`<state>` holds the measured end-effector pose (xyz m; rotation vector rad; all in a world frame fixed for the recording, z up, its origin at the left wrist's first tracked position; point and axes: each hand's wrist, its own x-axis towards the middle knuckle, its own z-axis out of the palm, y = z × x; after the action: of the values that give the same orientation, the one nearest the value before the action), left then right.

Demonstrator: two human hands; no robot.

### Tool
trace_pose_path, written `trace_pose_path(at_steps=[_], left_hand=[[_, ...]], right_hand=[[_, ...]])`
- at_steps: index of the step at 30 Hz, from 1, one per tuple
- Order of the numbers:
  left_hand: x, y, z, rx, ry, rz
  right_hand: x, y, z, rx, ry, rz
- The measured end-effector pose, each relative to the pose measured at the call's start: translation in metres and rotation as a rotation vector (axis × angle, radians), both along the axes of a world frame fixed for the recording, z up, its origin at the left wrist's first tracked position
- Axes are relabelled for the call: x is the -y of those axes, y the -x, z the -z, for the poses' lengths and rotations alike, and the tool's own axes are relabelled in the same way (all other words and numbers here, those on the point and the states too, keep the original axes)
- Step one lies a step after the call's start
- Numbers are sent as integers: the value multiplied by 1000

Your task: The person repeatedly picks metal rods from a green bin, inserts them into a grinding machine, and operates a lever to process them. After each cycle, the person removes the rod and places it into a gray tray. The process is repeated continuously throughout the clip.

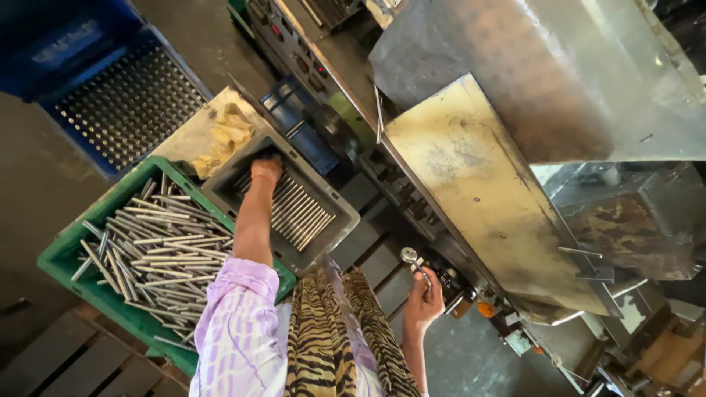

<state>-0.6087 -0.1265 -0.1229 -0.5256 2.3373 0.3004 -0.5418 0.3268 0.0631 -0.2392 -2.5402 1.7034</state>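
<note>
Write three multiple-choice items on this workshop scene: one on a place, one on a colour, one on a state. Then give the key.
1. Where is the left hand?
A. In the grey metal tray of rods
B. On the blue crate
C. On the floor

2. What colour is the crate full of loose metal rods?
A. Red
B. Green
C. White

3. How do the rods in the grey tray lie?
A. Standing upright
B. Tangled in a heap
C. Side by side in a row

Key: 1 A, the hand reaches into the tray's far end, by the rods. 2 B, its rim and walls are green. 3 C, they lie parallel, unlike the jumbled ones in the crate.

Meanwhile the right hand holds a small metal tool with a round head.
</note>
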Motion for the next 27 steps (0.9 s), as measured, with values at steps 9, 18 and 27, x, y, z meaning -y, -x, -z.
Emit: trace_pose_path(at_steps=[9,18,27], left_hand=[[0,-1,11,-81,154,-10],[-64,-10,-5,-132,154,267],[-141,-26,10,-142,54,96]], right_hand=[[3,-3,-3,-1,-30,-8],[-2,-14,-1,61,30,9],[0,-24,-5,64,80,-3]])
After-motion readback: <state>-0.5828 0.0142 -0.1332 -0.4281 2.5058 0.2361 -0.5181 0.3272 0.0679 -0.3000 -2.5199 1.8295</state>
